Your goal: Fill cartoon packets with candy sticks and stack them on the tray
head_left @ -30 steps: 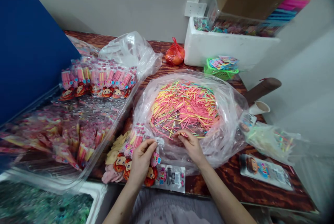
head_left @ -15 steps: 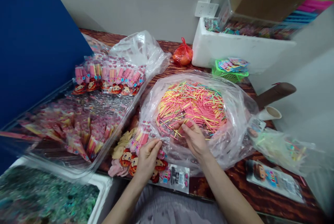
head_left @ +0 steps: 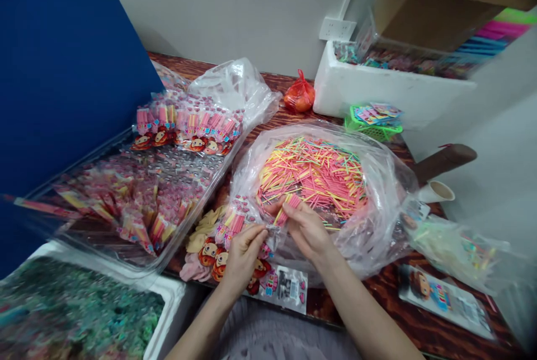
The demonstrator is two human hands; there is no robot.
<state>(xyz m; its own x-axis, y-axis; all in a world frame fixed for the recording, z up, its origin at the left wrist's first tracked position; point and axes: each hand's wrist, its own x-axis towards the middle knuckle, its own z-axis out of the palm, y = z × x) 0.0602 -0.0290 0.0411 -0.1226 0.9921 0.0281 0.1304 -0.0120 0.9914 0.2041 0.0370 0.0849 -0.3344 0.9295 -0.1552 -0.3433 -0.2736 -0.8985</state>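
Loads of pink-printed plastic packets [head_left: 204,121] look filled, tons of thin pink-and-yellow sticks [head_left: 316,173] still loose; right hand [head_left: 308,231] pinches a small bunch [head_left: 281,216], left hand [head_left: 244,249] pinches clear plastic [head_left: 276,236].

The right hand [head_left: 308,232] grips pink and yellow sticks [head_left: 287,208] beside clear plastic [head_left: 276,235] pinched by the left hand [head_left: 243,252]; at the right hand's twelve o'clock, a stick heap [head_left: 314,176].

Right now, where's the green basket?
In the head view, the green basket stands right of centre, just in front of the white foam box and beyond the plastic bag of loose sticks.
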